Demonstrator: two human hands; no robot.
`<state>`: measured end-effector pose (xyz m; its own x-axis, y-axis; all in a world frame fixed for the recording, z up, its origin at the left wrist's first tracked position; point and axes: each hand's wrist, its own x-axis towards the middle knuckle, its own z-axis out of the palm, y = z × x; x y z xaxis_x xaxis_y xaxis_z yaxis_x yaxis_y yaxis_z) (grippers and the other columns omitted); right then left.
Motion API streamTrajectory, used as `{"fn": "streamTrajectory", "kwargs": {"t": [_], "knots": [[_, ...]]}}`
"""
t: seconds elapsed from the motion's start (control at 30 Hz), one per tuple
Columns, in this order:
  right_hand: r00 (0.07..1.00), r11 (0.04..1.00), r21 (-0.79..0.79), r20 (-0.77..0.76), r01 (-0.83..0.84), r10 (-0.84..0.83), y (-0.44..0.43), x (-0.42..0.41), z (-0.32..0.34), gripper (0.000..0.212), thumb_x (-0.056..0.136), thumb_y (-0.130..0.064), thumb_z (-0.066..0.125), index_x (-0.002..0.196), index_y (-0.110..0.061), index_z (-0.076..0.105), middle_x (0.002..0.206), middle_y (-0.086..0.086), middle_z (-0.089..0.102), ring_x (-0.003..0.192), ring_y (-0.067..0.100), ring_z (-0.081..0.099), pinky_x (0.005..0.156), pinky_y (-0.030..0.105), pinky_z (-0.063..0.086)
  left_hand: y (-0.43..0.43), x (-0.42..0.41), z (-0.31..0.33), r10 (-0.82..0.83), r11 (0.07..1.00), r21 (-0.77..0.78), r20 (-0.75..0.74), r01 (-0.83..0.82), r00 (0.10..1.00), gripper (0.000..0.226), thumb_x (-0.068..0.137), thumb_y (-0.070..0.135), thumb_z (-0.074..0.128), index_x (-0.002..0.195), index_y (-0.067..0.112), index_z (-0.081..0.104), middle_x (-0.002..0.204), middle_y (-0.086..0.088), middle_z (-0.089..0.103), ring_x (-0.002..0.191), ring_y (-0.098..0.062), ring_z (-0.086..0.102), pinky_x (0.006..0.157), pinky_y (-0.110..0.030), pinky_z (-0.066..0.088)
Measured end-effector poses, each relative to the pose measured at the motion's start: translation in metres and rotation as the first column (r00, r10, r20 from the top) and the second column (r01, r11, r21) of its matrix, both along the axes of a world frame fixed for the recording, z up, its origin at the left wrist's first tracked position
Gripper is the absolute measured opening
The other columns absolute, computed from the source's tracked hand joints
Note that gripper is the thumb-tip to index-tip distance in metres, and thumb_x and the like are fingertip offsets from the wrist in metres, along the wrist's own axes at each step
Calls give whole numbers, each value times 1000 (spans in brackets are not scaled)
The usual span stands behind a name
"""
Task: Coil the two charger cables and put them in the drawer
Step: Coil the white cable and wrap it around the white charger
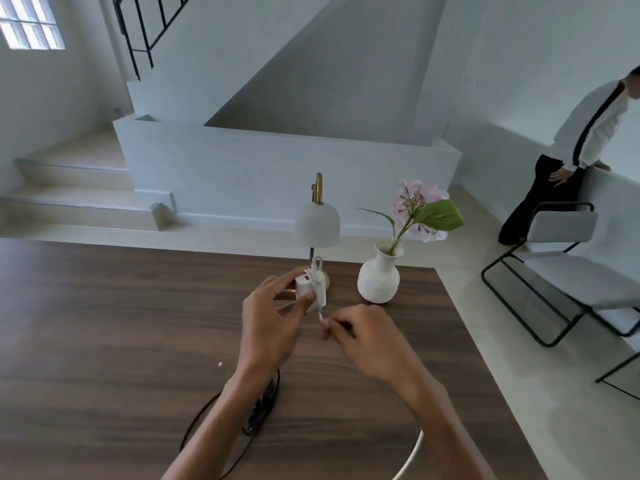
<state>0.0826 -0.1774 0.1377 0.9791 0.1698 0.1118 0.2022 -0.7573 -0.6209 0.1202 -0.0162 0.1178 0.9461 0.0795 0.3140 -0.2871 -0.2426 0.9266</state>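
My left hand holds a white charger brick above the wooden table, with its white cable wound around it and a small loop sticking up on top. My right hand pinches the loose white cable end just below the brick. A black charger cable lies on the table under my left forearm, partly bundled, with a loop trailing toward the near edge. No drawer is in view.
A white-shaded lamp with a brass stem and a white vase with a pink flower stand just behind my hands. A white curved cord lies near the table's right front. A chair and a person are at the right.
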Motion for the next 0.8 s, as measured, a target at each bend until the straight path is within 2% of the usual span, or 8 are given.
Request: {"fn": "streamTrajectory", "kwargs": {"t": [0.1,0.23,0.33,0.4,0.5,0.67,0.73,0.8], "knots": [[998,988,-139,22,63,-61,-5,1,27,28,92,-46,62,87,-23,78,79,-9,75,72,3,68,73,29,58,2,-5,-4,-10,986,165,92,-5,996,39,85,12,78,122,22,71,99,13,67,89,-1,70,78,-17,61],[999,982,-189,-31,4,-11,-7,5,66,30,89,-45,67,74,-21,76,53,-11,55,45,0,48,53,19,37,8,-7,-5,-10,916,398,135,-45,991,36,86,20,77,121,25,71,99,13,67,81,-8,68,72,-24,57],[999,984,-179,37,12,-5,-10,21,89,27,84,-46,72,66,-27,72,52,-16,54,48,-9,53,52,16,32,10,-14,-10,-77,868,497,105,15,991,36,84,19,78,119,27,72,103,15,68,82,-8,65,70,-22,52],[995,989,-147,100,11,4,-13,38,93,34,80,-51,74,62,-23,73,58,-9,65,57,0,57,57,23,41,14,-17,-13,-193,889,432,47,154,980,39,82,16,80,119,26,72,104,15,70,89,-7,69,81,-32,59],[996,999,-48,92,-15,19,-18,68,79,37,78,-54,75,68,-19,78,64,10,70,61,18,57,65,33,44,16,-24,-5,-348,915,218,-4,341,937,40,81,10,80,118,22,73,102,11,72,95,-8,72,87,-27,61],[999,978,209,-50,-3,14,-24,75,20,44,81,-58,65,77,-17,80,82,15,77,80,26,72,83,44,53,25,-22,10,-313,947,-65,49,316,949,41,79,4,78,117,18,72,104,8,76,94,-9,74,82,-23,62],[995,965,260,-100,10,16,-19,64,-2,47,80,-62,59,77,-20,79,74,5,76,70,12,69,75,36,51,28,-19,8,-254,958,-130,40,257,966,42,76,11,80,116,21,73,103,5,79,93,-13,76,81,-29,63],[987,950,312,-150,-13,63,-10,50,-17,52,84,-61,54,80,-14,78,61,3,59,50,5,46,58,24,37,30,-15,4,-177,968,-177,26,179,984,42,73,17,81,114,23,73,100,3,80,91,-15,77,81,-33,63]]}}
